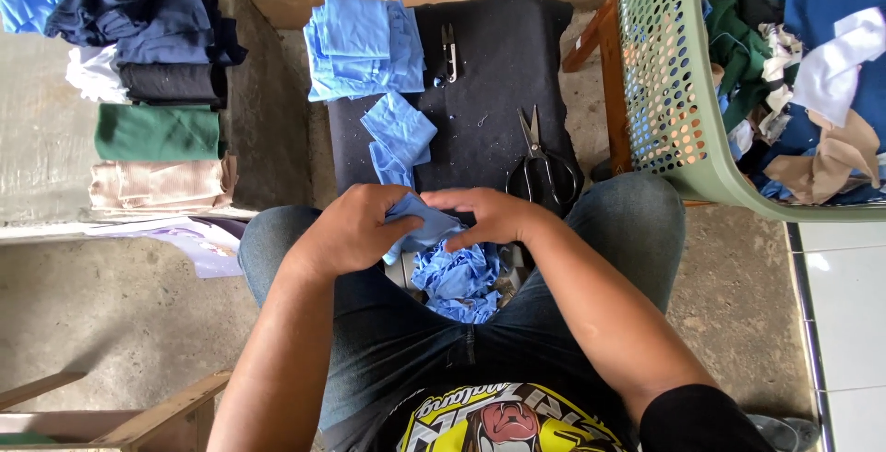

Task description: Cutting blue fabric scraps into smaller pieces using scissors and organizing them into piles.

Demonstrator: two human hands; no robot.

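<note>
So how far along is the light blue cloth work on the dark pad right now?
Done, by the look of it: a flat stack of light blue pieces on the dark pad, with a smaller pile nearer. In hand: left hand and right hand both grip one blue piece. Left: a crumpled blue heap between the knees. Scissors and snips lie unused.
</note>
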